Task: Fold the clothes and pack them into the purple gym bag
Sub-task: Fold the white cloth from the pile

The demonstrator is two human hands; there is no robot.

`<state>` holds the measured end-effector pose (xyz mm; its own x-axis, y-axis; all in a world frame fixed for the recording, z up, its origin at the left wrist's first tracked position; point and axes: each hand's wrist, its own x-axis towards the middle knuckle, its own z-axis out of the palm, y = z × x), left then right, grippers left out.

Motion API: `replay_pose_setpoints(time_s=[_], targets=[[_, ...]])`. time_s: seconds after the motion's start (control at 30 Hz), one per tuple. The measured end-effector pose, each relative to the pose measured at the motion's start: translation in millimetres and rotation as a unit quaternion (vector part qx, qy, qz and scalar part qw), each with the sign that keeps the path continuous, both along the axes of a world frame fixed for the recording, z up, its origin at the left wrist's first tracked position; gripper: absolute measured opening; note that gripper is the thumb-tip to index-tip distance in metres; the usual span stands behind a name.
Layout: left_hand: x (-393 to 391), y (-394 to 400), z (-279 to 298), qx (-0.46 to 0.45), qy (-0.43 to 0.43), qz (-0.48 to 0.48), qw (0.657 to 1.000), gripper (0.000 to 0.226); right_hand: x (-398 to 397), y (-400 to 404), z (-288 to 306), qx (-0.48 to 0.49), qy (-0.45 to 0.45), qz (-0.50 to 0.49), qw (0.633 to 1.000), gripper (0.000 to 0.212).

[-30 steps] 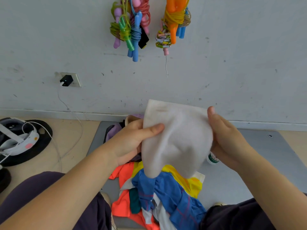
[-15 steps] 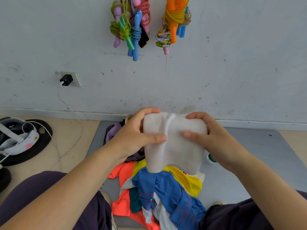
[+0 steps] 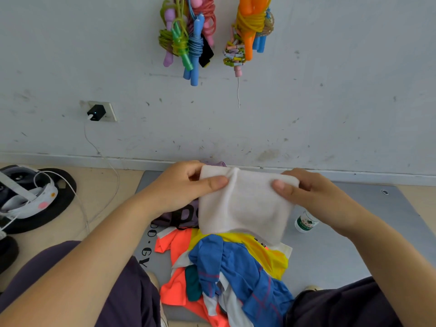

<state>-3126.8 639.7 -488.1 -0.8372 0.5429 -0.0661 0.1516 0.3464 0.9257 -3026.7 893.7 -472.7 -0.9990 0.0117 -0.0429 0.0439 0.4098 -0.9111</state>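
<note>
White cloth (image 3: pixel 245 204), folded over and fuzzy like a small towel, hung in the air between both hands with its long axis running left to right, its doubled top edge level and its loose lower edge drooping toward the pile of clothes (image 3: pixel 231 267) on the grey mat (image 3: pixel 354 244). The left hand (image 3: pixel 181 185) pinched the upper left corner, thumb lying across the front and fingers curled behind; the right hand (image 3: pixel 313 194) pinched the upper right corner the same way. A second before, the cloth had stood taller and upright, its top edge raised toward the wall; it had since been folded down to about half that height and sat lower. A soft vertical crease showed near the left thumb. The purple bag (image 3: pixel 181 215) lay just behind and below the cloth, partly hidden by the left hand, and a small bottle (image 3: pixel 305 223) stood on the mat under the right wrist. The pile showed blue, yellow, orange and white pieces.
</note>
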Motion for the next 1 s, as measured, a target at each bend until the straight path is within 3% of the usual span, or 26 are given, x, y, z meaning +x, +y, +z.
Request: replay_pose_setpoints(time_s=[0.13,0.23,0.33,0.4,0.5,0.57,0.63,0.7,0.8,0.9,1.0], targets=[[4.2,3.1,-2.1,0.07,-0.112,-0.061,0.989,0.037,2.8,-2.0,0.9,-0.115,-0.067,0.021,0.991,0.044],[2.4,5.7,-4.4,0.043,-0.074,-0.015,0.996,0.038,2.7,-4.2,1.8,-0.133,-0.068,0.004,0.989,0.047],[0.3,11.4,-11.0,0.005,0.044,0.11,0.993,0.017,-1.0,-7.0,-6.8,-0.054,-0.032,-0.096,0.993,0.047],[2.8,17.7,-13.4,0.036,0.048,0.148,0.987,0.012,-4.2,-8.1,-14.5,0.048,0.028,-0.176,0.983,0.041],[16.8,34.5,-18.1,0.103,-0.08,0.058,0.99,0.019,-2.8,-23.8,-21.1,0.134,0.107,-0.197,0.965,0.031],[26.5,42.8,-21.0,0.131,-0.177,0.013,0.975,0.032,0.4,-39.1,-26.0,0.149,0.145,-0.121,0.971,0.027],[29.5,45.6,-23.7,0.202,-0.249,0.037,0.947,0.046,3.9,-49.9,-30.4,0.169,0.177,-0.004,0.97,0.033],[25.6,44.3,-25.9,0.239,-0.267,0.101,0.928,0.05,4.8,-52.7,-30.3,0.136,0.176,0.075,0.972,0.026],[21.1,42.1,-30.3,0.254,-0.245,0.135,0.926,0.056,1.6,-48.4,-25.3,0.072,0.154,-0.032,0.985,0.015],[25.2,44.1,-31.2,0.256,-0.206,0.079,0.941,0.052,-6.5,-37.8,-21.0,-0.011,0.049,-0.168,0.984,0.028],[29.4,46.6,-32.4,0.239,-0.163,0.055,0.956,0.047,-7.2,-30.1,-20.4,-0.157,-0.051,-0.117,0.979,0.046]])
